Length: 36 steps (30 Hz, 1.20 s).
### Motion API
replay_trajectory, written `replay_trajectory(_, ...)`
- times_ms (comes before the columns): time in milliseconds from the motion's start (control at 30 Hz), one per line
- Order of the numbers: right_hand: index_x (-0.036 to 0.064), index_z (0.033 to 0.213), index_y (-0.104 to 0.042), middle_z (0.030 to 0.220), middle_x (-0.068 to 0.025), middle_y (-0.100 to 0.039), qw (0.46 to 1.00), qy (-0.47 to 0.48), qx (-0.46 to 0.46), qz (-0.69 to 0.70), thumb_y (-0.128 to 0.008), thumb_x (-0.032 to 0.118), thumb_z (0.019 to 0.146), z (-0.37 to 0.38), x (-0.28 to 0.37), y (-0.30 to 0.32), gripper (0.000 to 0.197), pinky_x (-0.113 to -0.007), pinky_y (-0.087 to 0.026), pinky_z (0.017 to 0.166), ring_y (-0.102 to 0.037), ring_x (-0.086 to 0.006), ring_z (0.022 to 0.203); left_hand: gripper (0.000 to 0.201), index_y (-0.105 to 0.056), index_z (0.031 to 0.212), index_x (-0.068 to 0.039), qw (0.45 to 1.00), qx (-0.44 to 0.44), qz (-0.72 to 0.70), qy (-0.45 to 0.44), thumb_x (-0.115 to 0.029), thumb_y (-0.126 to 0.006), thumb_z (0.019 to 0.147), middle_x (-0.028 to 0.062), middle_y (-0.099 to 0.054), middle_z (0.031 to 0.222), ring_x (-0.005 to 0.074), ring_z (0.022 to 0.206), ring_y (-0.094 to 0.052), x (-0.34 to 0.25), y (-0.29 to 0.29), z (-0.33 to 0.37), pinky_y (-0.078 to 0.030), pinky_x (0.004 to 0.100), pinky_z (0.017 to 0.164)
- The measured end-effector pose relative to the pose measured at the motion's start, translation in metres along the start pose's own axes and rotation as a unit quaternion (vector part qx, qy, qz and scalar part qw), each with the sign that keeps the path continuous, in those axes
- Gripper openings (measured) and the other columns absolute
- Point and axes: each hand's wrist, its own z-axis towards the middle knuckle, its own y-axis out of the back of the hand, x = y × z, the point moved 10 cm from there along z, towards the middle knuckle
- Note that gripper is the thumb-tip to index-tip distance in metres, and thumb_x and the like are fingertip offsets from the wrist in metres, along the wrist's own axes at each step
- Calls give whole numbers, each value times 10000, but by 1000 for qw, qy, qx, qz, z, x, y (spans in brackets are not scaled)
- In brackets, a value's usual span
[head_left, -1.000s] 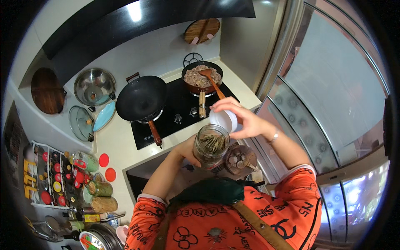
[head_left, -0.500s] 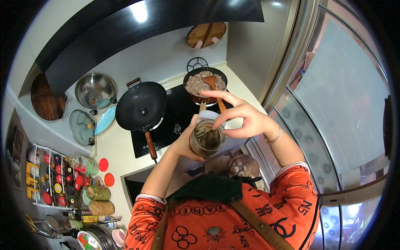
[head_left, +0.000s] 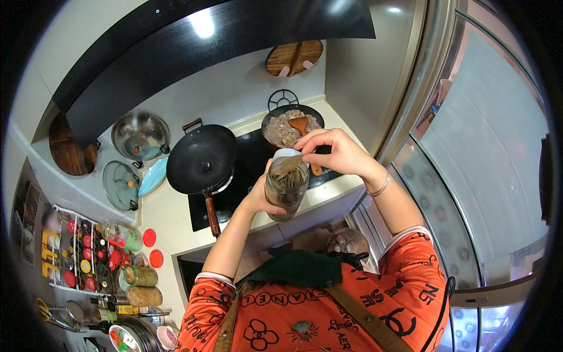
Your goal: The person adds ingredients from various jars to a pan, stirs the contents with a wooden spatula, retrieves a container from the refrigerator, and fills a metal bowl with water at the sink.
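Note:
My left hand (head_left: 258, 196) is wrapped round a clear glass jar (head_left: 282, 196) of dried brownish-green leaves, its open mouth tilted upward. At the mouth, my right hand (head_left: 343, 154) pinches a dried leaf (head_left: 290, 163) between thumb and fingers. A pale round thing (head_left: 287, 152), partly hidden, shows just behind the jar. Beyond my hands a dark frying pan (head_left: 267, 139) stands on the cooktop with crumbled meat (head_left: 281, 130) in it. A wooden spatula (head_left: 299, 124) rests in the meat, its handle passing behind my right hand.
A black wok (head_left: 202, 158) sits on the left of the black cooktop (head_left: 198, 218). Pot lids (head_left: 139, 135) hang on the left wall, above a rack of spice jars (head_left: 85, 252) and several food jars (head_left: 142, 296). A dark range hood (head_left: 234, 38) overhangs everything; a glass door (head_left: 469, 158) stands at right.
My right fingers, spread over the jar before, now pinch a leaf drawn up at its mouth. The jar is tilted differently, and the whole view has shifted slightly.

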Motion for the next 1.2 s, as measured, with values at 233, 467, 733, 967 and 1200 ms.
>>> replay_trajectory(233,-23,894,-686,775,-58,-704,976,-120,-112,145,-666,60,897,32,-93,23,85,-248,-556,604,-692,-125,674,1106,-420,1401,-40,999,-40,31,-11,-249,-921,437,94,-551,1325,248,1226,-528,31,23,-9,-378,400,1086)
replay_trajectory(467,-38,987,-675,796,-113,-703,943,-264,-192,59,-627,106,923,106,-321,23,165,-282,-575,561,-687,-164,607,1069,-462,1380,-19,992,-99,-37,70,-222,-922,436,67,-390,1373,255,1287,-430,69,21,-29,-303,389,1124)
replay_trajectory(733,27,1213,-639,1130,-66,-683,966,-40,149,206,-585,438,968,74,-187,-125,481,-324,-532,831,-641,-153,1021,1082,-370,1426,-14,970,-189,-139,61,-245,-894,508,146,-536,1334,284,1206,-551,41,12,-87,-419,436,1058)
replay_trajectory(967,32,1505,-248,1443,-205,-461,795,6,266,546,-376,856,775,-1,-78,-267,1108,-439,-408,1087,-487,-282,1313,1077,-374,1426,-3,944,-271,-187,17,-280,-859,505,182,-546,1321,326,1187,-571,7,-10,-166,-444,469,1037)
replay_trajectory(1200,69,1253,-643,1260,-198,-605,737,385,422,361,-689,625,788,-29,128,-312,725,-431,-461,985,-571,-317,1181,990,-373,1420,11,933,-352,-64,47,-211,-859,587,211,-594,1244,331,1102,-620,-51,-56,-319,-501,466,973)
